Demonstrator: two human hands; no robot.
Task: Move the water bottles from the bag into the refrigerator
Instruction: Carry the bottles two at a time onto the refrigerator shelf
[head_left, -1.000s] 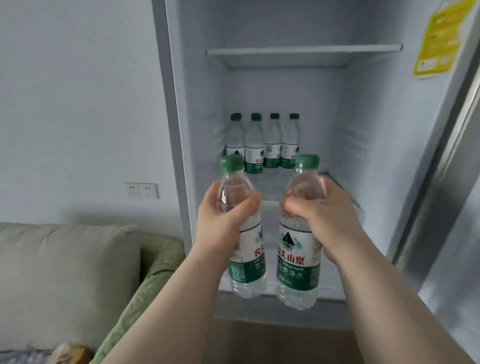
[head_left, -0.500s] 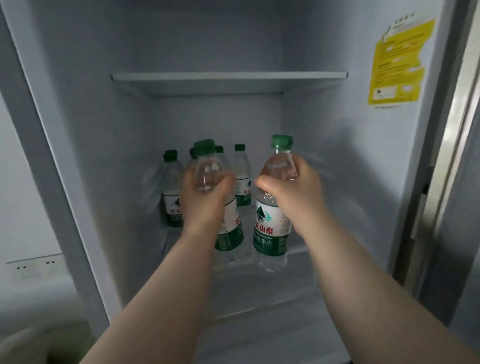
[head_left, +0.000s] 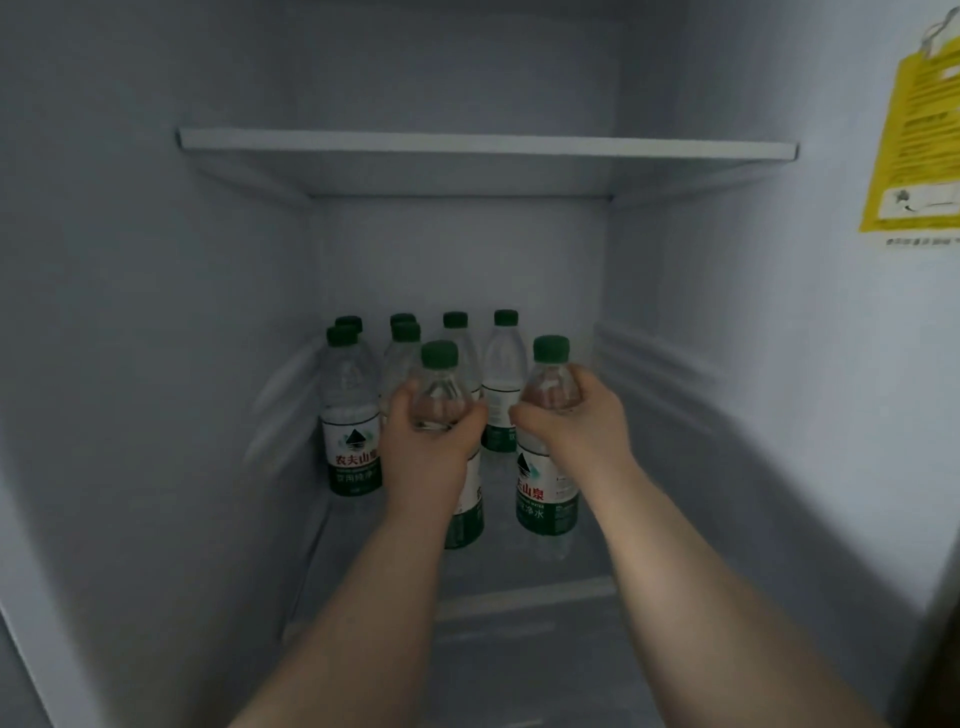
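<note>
Both my hands reach into the open refrigerator, each holding an upright clear water bottle with a green cap and green label. My left hand (head_left: 428, 447) grips the shoulder of the left bottle (head_left: 440, 387). My right hand (head_left: 576, 428) grips the shoulder of the right bottle (head_left: 548, 493). Both bottles are low over the glass shelf (head_left: 530, 592), and I cannot tell whether they touch it. Behind them stand several more of the same bottles (head_left: 353, 415) in rows at the back of the shelf.
An upper white shelf (head_left: 488, 148) spans the compartment above the bottles. The refrigerator's side walls close in on left and right. A yellow sticker (head_left: 914, 140) is on the right inner wall. The bag is out of view.
Both hands have carried their bottles from in front of the refrigerator deep into it and down to the shelf, just in front of the standing bottles. The view has moved closer in.
</note>
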